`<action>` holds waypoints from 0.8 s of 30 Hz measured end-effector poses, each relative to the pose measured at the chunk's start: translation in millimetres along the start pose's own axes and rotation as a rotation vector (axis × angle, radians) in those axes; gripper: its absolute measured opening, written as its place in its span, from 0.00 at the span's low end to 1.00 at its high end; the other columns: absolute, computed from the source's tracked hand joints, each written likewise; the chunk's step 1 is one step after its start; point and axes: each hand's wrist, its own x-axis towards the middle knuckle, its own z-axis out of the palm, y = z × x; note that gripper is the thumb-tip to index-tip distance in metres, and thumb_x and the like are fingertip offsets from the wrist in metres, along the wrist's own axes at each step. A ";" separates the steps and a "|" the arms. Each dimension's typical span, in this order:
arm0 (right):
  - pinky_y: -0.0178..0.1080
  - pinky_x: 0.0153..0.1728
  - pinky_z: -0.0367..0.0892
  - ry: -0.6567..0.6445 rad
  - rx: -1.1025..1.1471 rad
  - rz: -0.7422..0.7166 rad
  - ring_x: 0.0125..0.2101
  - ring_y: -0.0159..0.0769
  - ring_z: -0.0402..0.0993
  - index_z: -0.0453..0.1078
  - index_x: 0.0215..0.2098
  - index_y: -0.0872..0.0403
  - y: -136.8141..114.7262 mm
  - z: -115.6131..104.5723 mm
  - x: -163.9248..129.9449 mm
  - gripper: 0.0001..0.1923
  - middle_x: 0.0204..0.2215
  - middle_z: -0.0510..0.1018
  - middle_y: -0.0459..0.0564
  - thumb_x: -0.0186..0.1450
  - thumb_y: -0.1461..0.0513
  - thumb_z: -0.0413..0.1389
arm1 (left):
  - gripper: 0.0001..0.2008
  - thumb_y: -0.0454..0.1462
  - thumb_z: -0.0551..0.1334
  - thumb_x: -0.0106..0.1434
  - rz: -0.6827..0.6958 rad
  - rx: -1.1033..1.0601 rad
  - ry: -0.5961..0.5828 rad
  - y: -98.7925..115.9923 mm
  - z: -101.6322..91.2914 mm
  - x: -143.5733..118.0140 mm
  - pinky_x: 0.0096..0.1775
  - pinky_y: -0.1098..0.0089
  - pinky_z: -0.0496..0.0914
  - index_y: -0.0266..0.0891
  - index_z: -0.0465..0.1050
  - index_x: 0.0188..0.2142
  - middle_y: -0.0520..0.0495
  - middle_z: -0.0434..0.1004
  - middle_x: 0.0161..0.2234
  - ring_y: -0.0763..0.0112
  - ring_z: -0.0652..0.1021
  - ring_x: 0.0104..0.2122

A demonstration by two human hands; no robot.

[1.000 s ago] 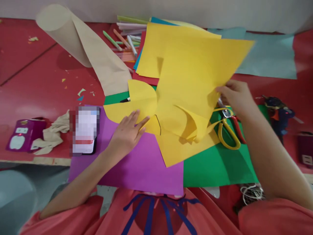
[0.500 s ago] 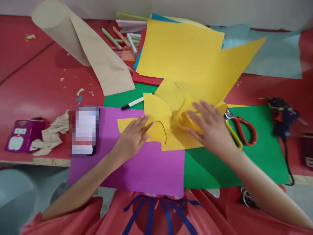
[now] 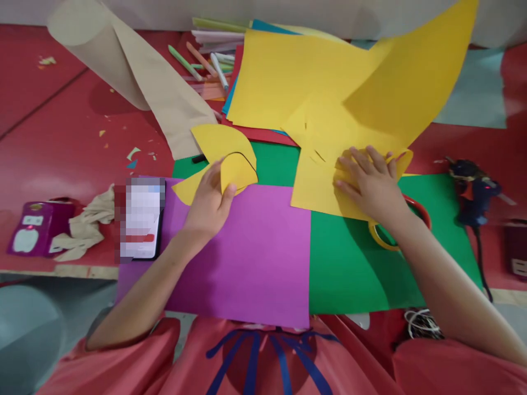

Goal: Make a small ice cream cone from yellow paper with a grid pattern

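Note:
My left hand (image 3: 208, 200) grips a small yellow paper cutout (image 3: 230, 156) with a curved black pen line, lifted a little over the purple sheet (image 3: 247, 258). My right hand (image 3: 373, 184) lies flat, fingers spread, on a large cut yellow sheet (image 3: 329, 137), pressing it onto the green sheet (image 3: 354, 269). The far corner of that yellow sheet curls up toward the upper right. Scissors (image 3: 415, 211) with red and yellow handles lie mostly hidden under my right hand and wrist.
A brown paper roll (image 3: 132, 77) lies upper left, markers (image 3: 206, 60) and a stack of coloured sheets behind. A phone (image 3: 140, 219), crumpled brown paper (image 3: 88, 225) and a purple box (image 3: 35, 227) sit left. A glue gun (image 3: 473, 189) lies at the right.
My left hand pulled the small yellow cutout away to the left and lifted it. My right hand slid the large yellow sheet to the right, covering the scissors; its corner swung upward.

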 end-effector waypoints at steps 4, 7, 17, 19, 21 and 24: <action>0.68 0.61 0.44 0.111 0.055 -0.018 0.63 0.61 0.57 0.72 0.50 0.52 -33.0 -19.2 -1.9 0.16 0.58 0.72 0.55 0.68 0.56 0.53 | 0.27 0.50 0.44 0.69 -0.229 -0.538 -0.241 24.6 10.0 -8.1 0.39 0.62 0.76 0.33 0.72 0.48 0.36 0.80 0.44 0.60 0.81 0.38; 0.61 0.60 0.53 0.144 0.191 -0.034 0.59 0.57 0.64 0.73 0.46 0.54 -62.1 -35.0 -1.5 0.13 0.56 0.74 0.56 0.69 0.57 0.52 | 0.30 0.51 0.42 0.69 -0.267 -0.702 -0.383 37.2 18.9 -9.7 0.29 0.66 0.75 0.31 0.74 0.44 0.36 0.81 0.36 0.64 0.80 0.29; 0.32 0.16 0.58 -0.501 1.251 0.324 0.14 0.28 0.63 0.59 0.24 0.51 -97.1 -17.3 8.4 0.17 0.15 0.68 0.40 0.66 0.52 0.53 | 0.31 0.26 0.45 0.66 0.365 0.417 -0.100 42.9 32.2 -34.4 0.57 0.57 0.68 0.32 0.43 0.68 0.30 0.47 0.68 0.52 0.61 0.65; 0.32 0.15 0.54 -0.523 1.157 0.334 0.11 0.27 0.60 0.57 0.25 0.51 -92.6 -13.3 10.6 0.14 0.12 0.64 0.37 0.65 0.56 0.53 | 0.29 0.31 0.49 0.68 0.416 0.462 -0.124 46.2 29.8 -41.0 0.56 0.56 0.68 0.27 0.45 0.67 0.24 0.47 0.67 0.48 0.62 0.64; 0.32 0.16 0.53 -0.530 1.004 0.265 0.12 0.27 0.61 0.55 0.23 0.51 -86.5 -12.7 12.6 0.15 0.12 0.61 0.36 0.66 0.57 0.51 | 0.29 0.36 0.53 0.68 0.404 0.517 -0.175 51.1 24.7 -46.2 0.50 0.55 0.72 0.28 0.51 0.66 0.23 0.52 0.66 0.46 0.70 0.58; 0.34 0.20 0.52 -0.521 0.744 0.164 0.14 0.28 0.62 0.53 0.22 0.51 -80.3 -14.2 15.3 0.16 0.14 0.61 0.38 0.67 0.60 0.48 | 0.24 0.40 0.54 0.68 0.384 0.591 -0.235 56.8 18.4 -51.0 0.44 0.52 0.73 0.36 0.61 0.62 0.30 0.64 0.61 0.46 0.76 0.50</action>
